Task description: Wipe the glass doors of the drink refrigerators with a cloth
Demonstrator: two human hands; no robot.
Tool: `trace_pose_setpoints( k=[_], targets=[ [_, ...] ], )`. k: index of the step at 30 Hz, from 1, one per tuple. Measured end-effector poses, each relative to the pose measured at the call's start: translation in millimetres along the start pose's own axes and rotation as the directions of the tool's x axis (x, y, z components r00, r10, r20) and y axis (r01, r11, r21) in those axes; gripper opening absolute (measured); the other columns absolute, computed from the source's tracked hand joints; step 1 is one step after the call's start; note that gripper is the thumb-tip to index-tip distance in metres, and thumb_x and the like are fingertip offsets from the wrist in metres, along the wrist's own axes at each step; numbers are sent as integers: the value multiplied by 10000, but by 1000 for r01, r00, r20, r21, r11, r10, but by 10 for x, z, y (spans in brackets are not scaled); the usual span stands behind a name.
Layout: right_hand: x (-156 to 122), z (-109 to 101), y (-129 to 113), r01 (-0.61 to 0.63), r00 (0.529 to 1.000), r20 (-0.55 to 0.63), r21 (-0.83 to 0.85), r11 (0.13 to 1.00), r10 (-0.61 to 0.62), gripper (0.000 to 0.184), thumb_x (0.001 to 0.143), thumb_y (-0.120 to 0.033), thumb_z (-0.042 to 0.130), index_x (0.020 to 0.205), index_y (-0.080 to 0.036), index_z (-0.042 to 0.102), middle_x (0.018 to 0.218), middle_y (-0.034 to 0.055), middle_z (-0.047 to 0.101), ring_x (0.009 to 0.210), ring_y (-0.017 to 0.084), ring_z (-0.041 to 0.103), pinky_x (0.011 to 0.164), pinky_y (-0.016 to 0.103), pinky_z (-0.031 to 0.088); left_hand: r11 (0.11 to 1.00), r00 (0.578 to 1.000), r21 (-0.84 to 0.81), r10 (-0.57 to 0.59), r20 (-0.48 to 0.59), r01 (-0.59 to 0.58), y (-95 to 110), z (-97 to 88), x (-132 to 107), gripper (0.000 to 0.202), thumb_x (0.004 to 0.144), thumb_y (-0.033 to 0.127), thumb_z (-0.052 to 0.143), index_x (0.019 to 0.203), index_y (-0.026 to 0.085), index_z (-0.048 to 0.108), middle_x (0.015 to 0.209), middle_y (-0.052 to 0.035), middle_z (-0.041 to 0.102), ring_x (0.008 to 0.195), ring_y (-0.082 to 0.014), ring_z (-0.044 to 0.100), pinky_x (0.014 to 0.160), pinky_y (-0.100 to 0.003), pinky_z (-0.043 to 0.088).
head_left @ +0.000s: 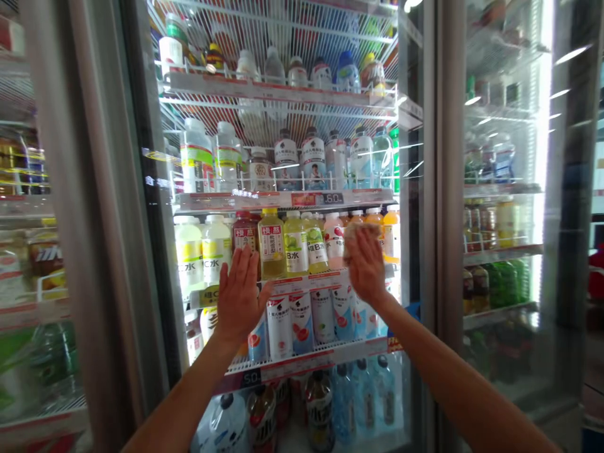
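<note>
Flat against the glass door (302, 251) of a drinks fridge, my left hand (240, 299) has its fingers stretched upward and the thumb out to the side; it holds nothing. To the right, my right hand (367, 270) presses a light brownish cloth (352, 236) on the same glass, with the cloth showing around the fingertips. Behind the glass, a yellow-capped bottle (270, 245) stands between the two hands. Pink-drink bottles (334, 236) are just left of the cloth, and an orange-drink bottle (391, 229) shows to its right.
Wire shelves with price rails (283, 199) hold several rows of bottles above and below. A metal door frame (101, 207) runs down the left side, and another upright frame (448, 189) stands at the right. Neighbouring fridge sections with drinks (503, 226) flank the door.
</note>
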State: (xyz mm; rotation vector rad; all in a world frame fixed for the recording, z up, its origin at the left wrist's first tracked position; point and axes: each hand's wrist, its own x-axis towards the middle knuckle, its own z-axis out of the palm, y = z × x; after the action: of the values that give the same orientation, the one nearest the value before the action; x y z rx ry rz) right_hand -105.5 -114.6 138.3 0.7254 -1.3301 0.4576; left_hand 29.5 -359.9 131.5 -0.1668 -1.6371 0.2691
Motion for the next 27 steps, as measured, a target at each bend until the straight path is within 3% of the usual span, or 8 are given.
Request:
trace_pose_setpoints(
  k=[2, 4, 10, 13, 16, 20, 23, 27],
  targets=[
    [77, 33, 147, -178, 976, -137, -52, 983, 169, 625, 896, -147, 330, 1470, -288, 126, 1528, 36, 222, 1394, 278, 231, 1081, 576, 305, 1000, 1000, 6, 21, 3, -21, -33, -15, 20, 658, 874, 338, 470, 1446, 164, 194, 1484, -131, 297, 1400, -217, 200, 1147, -419, 159],
    [160, 69, 130, -209, 967, -159, -46, 977, 199, 630, 898, -151, 322, 1473, -284, 101, 1538, 34, 187, 1403, 283, 202, 1088, 579, 292, 1000, 1000, 18, 25, -14, -24, -59, -21, 66, 672, 869, 336, 478, 1450, 171, 182, 1481, -133, 302, 1400, -218, 200, 1147, -424, 160],
    [229, 41, -147, 136, 983, 112, 81, 987, -145, 698, 888, -167, 379, 1466, -344, 32, 1533, -31, 211, 1397, 203, 239, 1138, 462, 279, 999, 999, 19, -37, -7, 38, -100, -4, 213, 681, 874, 359, 465, 1455, 175, 161, 1493, -139, 270, 1407, -236, 169, 1147, -449, 149],
    [319, 48, 162, -42, 999, -34, -12, 999, 42, 636, 898, -162, 346, 1467, -320, 110, 1529, -1, 226, 1397, 237, 234, 1110, 518, 292, 1000, 1000, 20, -22, 16, 21, -134, -23, 239, 677, 880, 365, 451, 1457, 180, 151, 1492, -138, 276, 1405, -239, 180, 1141, -459, 164],
    [475, 117, 314, -216, 962, -176, -35, 976, 207, 589, 906, -177, 325, 1466, -269, 168, 1528, 35, 225, 1401, 272, 214, 1088, 560, 297, 999, 1000, 36, -26, 7, 26, -182, -40, 309, 671, 882, 361, 446, 1457, 179, 151, 1490, -142, 278, 1403, -243, 187, 1137, -470, 172],
    [560, 165, 26, 38, 999, 7, 44, 998, -38, 610, 900, -197, 361, 1466, -294, 156, 1525, 11, 240, 1404, 226, 215, 1128, 497, 271, 998, 999, 50, -43, -22, 44, -242, -31, 439, 666, 879, 375, 454, 1449, 165, 181, 1488, -156, 275, 1406, -249, 175, 1135, -473, 173],
    [583, 135, 8, 165, 981, 92, 78, 983, -172, 602, 893, -193, 374, 1457, -303, 193, 1508, 2, 284, 1396, 200, 241, 1136, 471, 267, 998, 1000, 51, -26, -18, 27, -279, -34, 490, 653, 883, 379, 448, 1446, 172, 193, 1482, -151, 292, 1405, -241, 180, 1134, -466, 179],
    [731, 134, 267, -159, 982, -107, -15, 987, 157, 553, 893, -176, 338, 1440, -230, 273, 1513, 51, 268, 1403, 248, 214, 1112, 537, 267, 998, 999, 59, -35, -20, 36, -330, -55, 550, 629, 889, 367, 431, 1442, 165, 209, 1478, -152, 302, 1407, -233, 174, 1134, -459, 176]
  ],
)
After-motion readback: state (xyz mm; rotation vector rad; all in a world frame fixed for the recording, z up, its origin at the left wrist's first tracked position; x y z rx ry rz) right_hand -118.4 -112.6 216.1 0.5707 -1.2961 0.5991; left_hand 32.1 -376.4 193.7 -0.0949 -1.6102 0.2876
